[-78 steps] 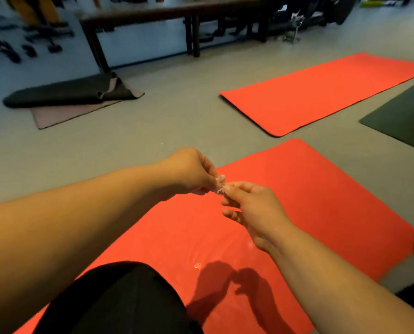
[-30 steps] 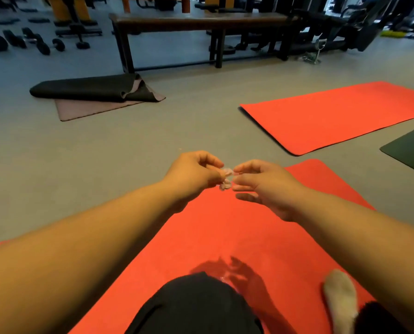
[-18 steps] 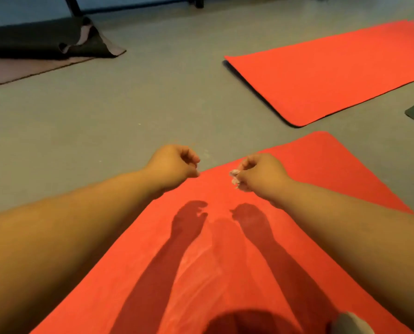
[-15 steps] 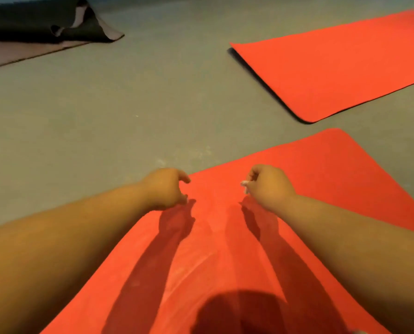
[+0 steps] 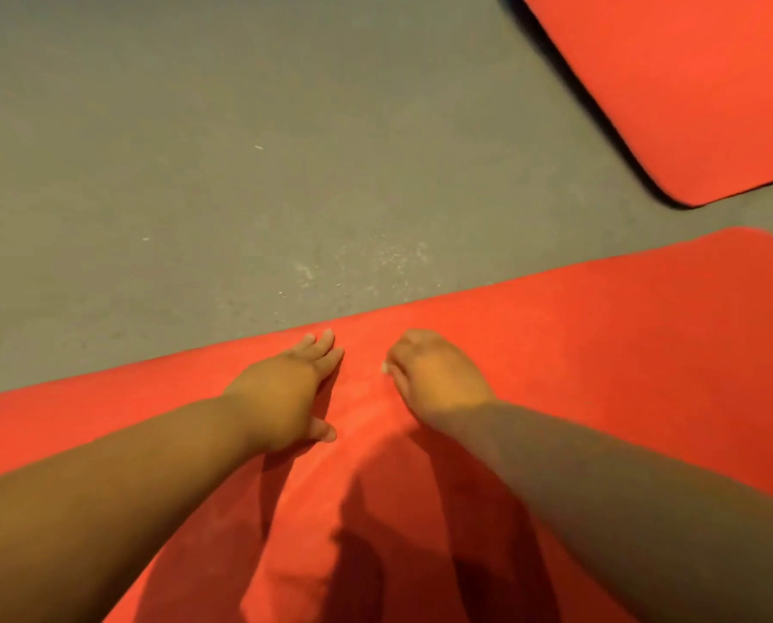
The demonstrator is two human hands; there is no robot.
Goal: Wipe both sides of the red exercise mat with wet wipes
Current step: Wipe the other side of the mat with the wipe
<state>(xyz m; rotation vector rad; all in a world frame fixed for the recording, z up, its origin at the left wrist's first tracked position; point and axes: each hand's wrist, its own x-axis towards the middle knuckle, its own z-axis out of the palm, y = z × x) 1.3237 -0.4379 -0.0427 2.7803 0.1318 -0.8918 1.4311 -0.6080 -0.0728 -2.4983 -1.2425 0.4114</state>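
Observation:
The red exercise mat (image 5: 609,353) lies flat on the floor under me, its far edge running just beyond my fingers. My left hand (image 5: 285,388) rests palm down on the mat with its fingers straight. My right hand (image 5: 438,375) is beside it, a little apart, with its fingers curled under against the mat. A small white bit of the balled wet wipe (image 5: 384,366) peeks out at the right hand's fingertips; the rest of the wipe is hidden inside the hand. Shadows of both arms fall on the near part of the mat.
Grey floor (image 5: 240,150) with some pale specks stretches beyond the mat's far edge. A second red mat (image 5: 672,83) lies at the top right, separated from mine by a strip of floor.
My hands parted after holding the wipe together, and both came down onto the mat. The left hand let go and opened flat; the right kept the wipe. My view tilted down.

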